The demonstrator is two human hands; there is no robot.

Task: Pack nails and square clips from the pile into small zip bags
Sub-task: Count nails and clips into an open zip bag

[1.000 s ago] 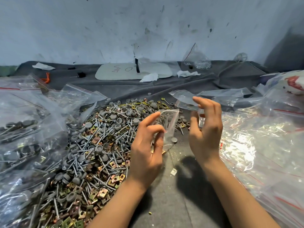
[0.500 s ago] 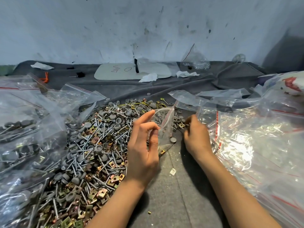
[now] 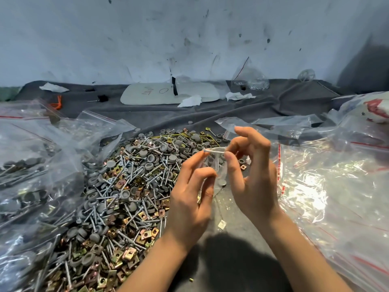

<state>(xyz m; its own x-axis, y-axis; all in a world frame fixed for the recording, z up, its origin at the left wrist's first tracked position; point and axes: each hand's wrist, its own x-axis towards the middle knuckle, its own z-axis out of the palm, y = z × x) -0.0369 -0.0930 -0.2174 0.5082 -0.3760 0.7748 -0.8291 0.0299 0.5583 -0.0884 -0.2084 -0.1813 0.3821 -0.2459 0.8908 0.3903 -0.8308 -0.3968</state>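
Note:
A small clear zip bag (image 3: 216, 165) hangs between my two hands above the grey cloth. My left hand (image 3: 192, 197) pinches its left side with thumb and fingers. My right hand (image 3: 252, 175) pinches the top strip of the bag from the right. To the left spreads the pile (image 3: 126, 186) of nails, grey caps and brass square clips. I cannot tell what the bag holds; a grey cap shows at its lower edge.
Filled zip bags (image 3: 27, 175) lie heaped at the left. A stack of empty zip bags with red strips (image 3: 336, 186) covers the right side. A white board (image 3: 168, 93), tissues and a clear bag stand by the far wall.
My right hand came back from the empty bags at the right and rose to the small bag's top. My left hand lifted the bag slightly and still holds it.

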